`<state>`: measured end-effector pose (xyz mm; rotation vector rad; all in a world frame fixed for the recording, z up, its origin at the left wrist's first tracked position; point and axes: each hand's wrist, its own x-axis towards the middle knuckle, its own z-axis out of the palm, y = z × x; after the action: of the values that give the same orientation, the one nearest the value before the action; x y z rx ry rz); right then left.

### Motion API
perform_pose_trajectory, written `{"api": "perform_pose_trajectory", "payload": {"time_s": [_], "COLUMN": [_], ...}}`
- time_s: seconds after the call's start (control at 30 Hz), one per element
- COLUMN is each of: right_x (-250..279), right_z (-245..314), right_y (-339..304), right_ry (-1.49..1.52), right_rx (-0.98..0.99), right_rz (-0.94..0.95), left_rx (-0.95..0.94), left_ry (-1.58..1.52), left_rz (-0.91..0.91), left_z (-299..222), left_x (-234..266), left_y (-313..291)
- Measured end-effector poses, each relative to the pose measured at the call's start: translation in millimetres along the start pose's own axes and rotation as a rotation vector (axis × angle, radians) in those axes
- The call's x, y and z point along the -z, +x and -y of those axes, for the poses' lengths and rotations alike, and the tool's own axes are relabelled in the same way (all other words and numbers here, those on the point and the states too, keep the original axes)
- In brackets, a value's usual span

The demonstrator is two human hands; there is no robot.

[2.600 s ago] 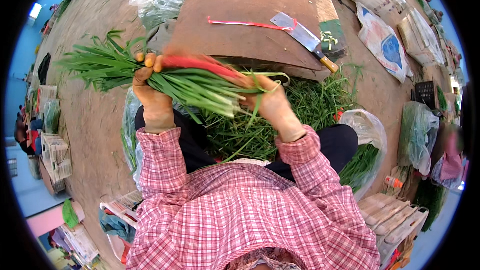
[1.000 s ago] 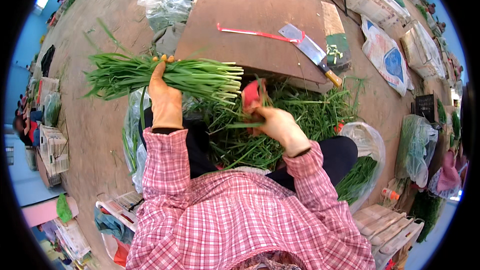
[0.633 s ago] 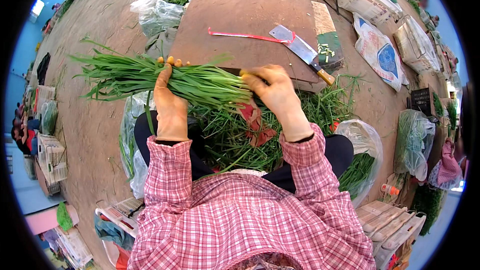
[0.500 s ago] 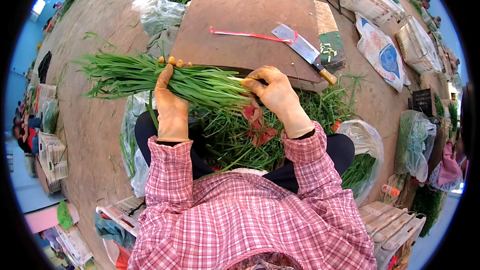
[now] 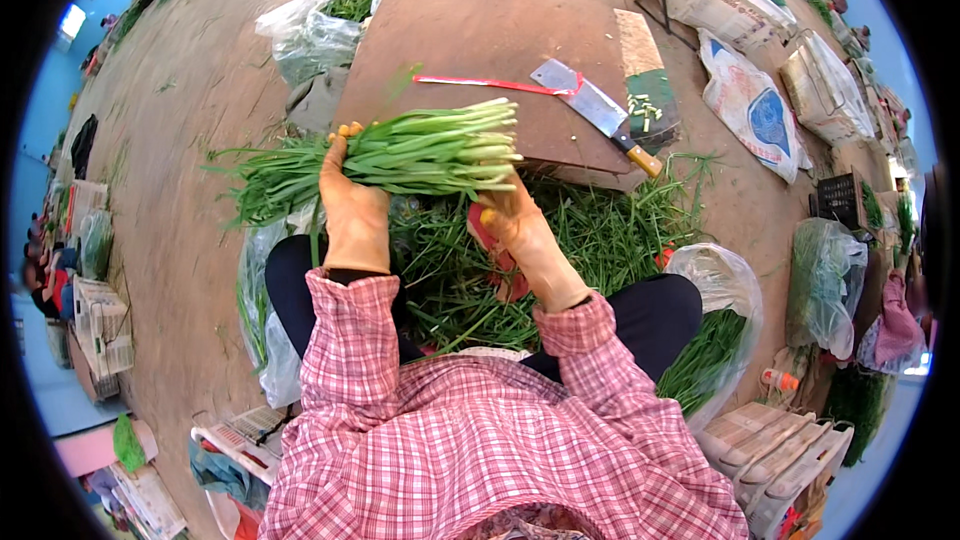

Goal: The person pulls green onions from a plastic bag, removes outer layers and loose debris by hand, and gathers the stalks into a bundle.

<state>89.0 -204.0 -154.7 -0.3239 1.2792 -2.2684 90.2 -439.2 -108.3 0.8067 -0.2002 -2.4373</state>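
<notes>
A thick bundle of garlic chives [image 5: 420, 155] lies crosswise before me, pale stem ends to the right and loose green leaf tips to the left. My left hand [image 5: 352, 210], in a tan glove, is closed around its middle, with fingertips over the far side. My right hand [image 5: 525, 230], gloved alike, is at the stem ends, its fingers stretched upward against them and partly hidden; the thumb stands apart. Beyond the bundle, a cleaver [image 5: 590, 105] with a wooden handle and a red strip [image 5: 480, 83] lie on a brown board [image 5: 470, 30].
Loose greens [image 5: 610, 230] are heaped between my knees. Plastic bags of greens stand at the board's left [image 5: 325, 30] and by my right knee [image 5: 735, 285]. Small cut stem pieces [image 5: 645, 112] lie at the board's right end. White crates [image 5: 775, 450] and a printed sack [image 5: 755, 105] stand or lie around.
The bundle has shifted slightly right, its stem ends now raised and more even. My right hand has let go of its pinch and moved down to below the ends.
</notes>
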Motion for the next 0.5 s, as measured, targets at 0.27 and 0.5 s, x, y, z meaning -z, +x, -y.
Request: {"api": "perform_pose_trajectory", "payload": {"time_s": [0.27, 0.5], "right_x": [-37.0, -25.6], "right_z": [82.8, 118.2], "right_y": [32.4, 18.7], "right_ry": [0.142, -0.091], "right_rx": [0.373, 0.256], "right_rz": [-0.032, 0.135], "left_rx": [0.336, 0.431], "left_ry": [0.020, 0.049], "left_rz": [-0.088, -0.087], "left_z": [72.3, 89.7], "left_x": [-5.2, 3.3], "left_y": [-48.0, -64.1]}}
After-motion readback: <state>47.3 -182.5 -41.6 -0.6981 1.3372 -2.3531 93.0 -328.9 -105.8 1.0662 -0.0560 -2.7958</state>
